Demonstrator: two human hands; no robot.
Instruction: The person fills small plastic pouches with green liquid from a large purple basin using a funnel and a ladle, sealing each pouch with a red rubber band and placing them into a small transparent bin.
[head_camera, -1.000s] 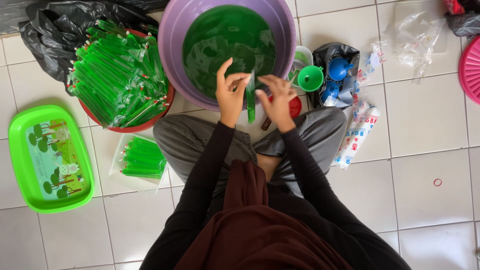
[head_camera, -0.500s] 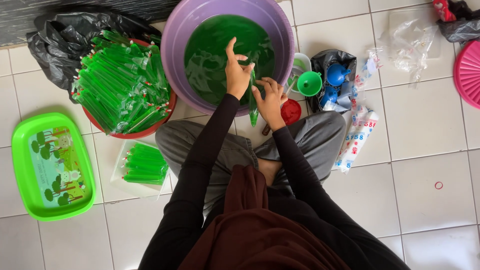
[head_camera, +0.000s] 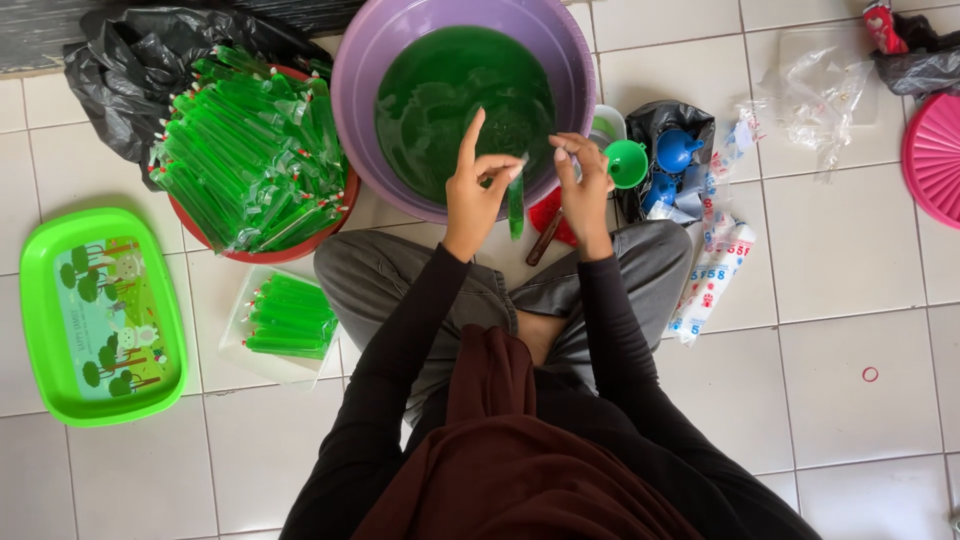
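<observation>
1. Both hands are up in front of the chest now. The left hand (head_camera: 478, 185) pinches the top of a slim green liquid-filled tube bag (head_camera: 516, 205), forefinger sticking straight up.
2. The right hand (head_camera: 585, 180) has fingertips bunched together at the bag's neck, just beside the left; what it pinches there is too small to tell.
3. A moment ago the left hand was out over the green liquid; now it has pulled back, and the bag hangs upright between the hands, just over the near rim of the purple basin (head_camera: 365, 70). That reads as filling over, closing in hand.
4. Out from there: a green funnel (head_camera: 627, 163) and blue funnel (head_camera: 677, 148) lie right of the basin.
5. To the left, a red bowl (head_camera: 345, 205) heaped with filled bags, a clear tub of more (head_camera: 283, 318), and a green tray (head_camera: 100, 318).
</observation>
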